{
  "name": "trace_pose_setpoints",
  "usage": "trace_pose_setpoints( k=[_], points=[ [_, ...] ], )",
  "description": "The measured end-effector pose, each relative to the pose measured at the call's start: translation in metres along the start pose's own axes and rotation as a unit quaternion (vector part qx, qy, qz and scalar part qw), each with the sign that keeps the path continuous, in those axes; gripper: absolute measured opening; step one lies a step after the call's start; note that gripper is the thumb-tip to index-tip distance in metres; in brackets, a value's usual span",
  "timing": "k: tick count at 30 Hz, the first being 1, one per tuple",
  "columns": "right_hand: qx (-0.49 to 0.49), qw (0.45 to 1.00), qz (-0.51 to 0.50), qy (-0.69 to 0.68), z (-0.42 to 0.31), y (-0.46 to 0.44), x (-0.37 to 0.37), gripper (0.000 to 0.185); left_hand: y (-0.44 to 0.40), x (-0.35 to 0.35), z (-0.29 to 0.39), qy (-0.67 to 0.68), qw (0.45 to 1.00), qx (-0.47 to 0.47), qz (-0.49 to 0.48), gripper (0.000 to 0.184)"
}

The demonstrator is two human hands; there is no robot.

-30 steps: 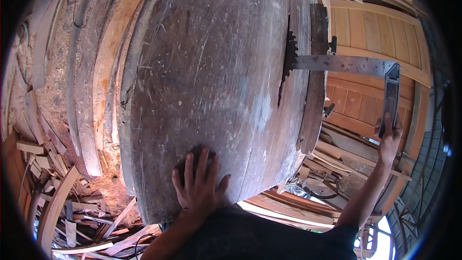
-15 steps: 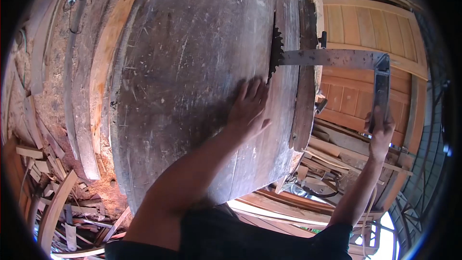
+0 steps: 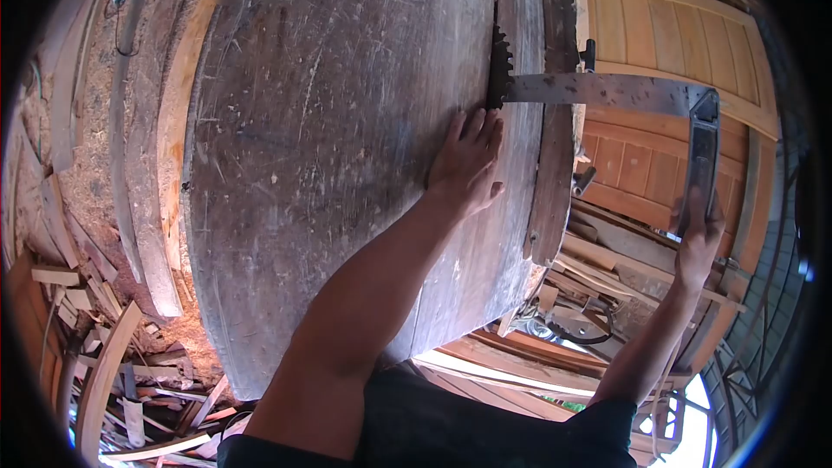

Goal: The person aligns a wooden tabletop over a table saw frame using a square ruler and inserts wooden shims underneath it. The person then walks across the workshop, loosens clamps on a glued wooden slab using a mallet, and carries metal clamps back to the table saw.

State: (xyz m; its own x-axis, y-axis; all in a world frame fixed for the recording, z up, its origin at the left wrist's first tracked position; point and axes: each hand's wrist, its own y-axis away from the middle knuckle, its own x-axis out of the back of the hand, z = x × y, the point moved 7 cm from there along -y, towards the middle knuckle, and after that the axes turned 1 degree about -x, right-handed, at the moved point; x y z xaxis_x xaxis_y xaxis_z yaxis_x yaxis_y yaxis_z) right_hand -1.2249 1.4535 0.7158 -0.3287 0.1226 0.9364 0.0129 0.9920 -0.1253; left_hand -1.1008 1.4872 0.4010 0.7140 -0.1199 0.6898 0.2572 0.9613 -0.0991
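Over the scuffed wooden tabletop (image 3: 329, 113), the metal square (image 3: 598, 90) reaches to the toothed circular saw blade (image 3: 500, 69), and you seem to be checking one against the other. Your right hand (image 3: 700, 224) is wrapped around the square's handle; your left hand (image 3: 468, 156), fingers outstretched and gripping nothing, is right by the teeth, so the next move calls for steadiness and care.

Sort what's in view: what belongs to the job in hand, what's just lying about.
In use:
- tabletop
- saw blade, sticking up through it
- metal square, one end at the blade
- right hand, gripping the square
- left hand, near the blade

Apparently lying about:
- wood scraps
- planks
- wooden panels
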Motion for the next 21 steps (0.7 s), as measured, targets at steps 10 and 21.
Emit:
trace_pose_setpoints(
  k=[10,21],
  points=[
    [0.061,0.989,0.133,-0.029,0.038,0.058,-0.003,0.02,-0.001,0.023,0.007,0.057,0.995,-0.02,0.082,0.075],
    [0.246,0.967,0.062,0.022,0.085,0.17,-0.15,0.052,0.216,0.074,0.021,-0.114,0.993,0.002,-0.018,0.065]
  ],
)
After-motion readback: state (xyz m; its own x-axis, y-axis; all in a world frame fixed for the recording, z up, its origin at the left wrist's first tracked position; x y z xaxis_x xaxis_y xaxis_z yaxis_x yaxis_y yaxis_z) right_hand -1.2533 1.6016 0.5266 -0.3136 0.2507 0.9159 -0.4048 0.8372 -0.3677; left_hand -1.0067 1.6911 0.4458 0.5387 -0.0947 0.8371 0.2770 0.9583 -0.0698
